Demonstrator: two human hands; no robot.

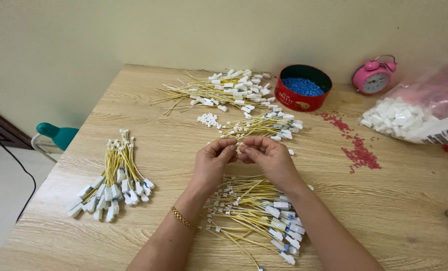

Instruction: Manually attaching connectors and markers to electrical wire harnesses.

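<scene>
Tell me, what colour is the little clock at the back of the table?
The alarm clock is pink; the head view shows it.

**Yellow wires, white plugs, a pink clock**

The table [395, 211] is pale wood with a fine grain pattern. Every wire bundle on it is yellow with white connectors: the tidy one near the left edge [114, 180], the loose heap toward the far edge [224, 90], the small pile mid-table [264, 128], and the one by the near edge [256, 216], whose plugs show touches of blue. The round tin [302, 89] is red outside, dark green inside, filled with blue beads. Red granules [357, 150] speckle the wood. The alarm clock [373, 76] at the far right corner is pink with a white face. A clear bag [415, 113] holds white housings. The left wrist wears a gold bracelet [184, 219].
</scene>
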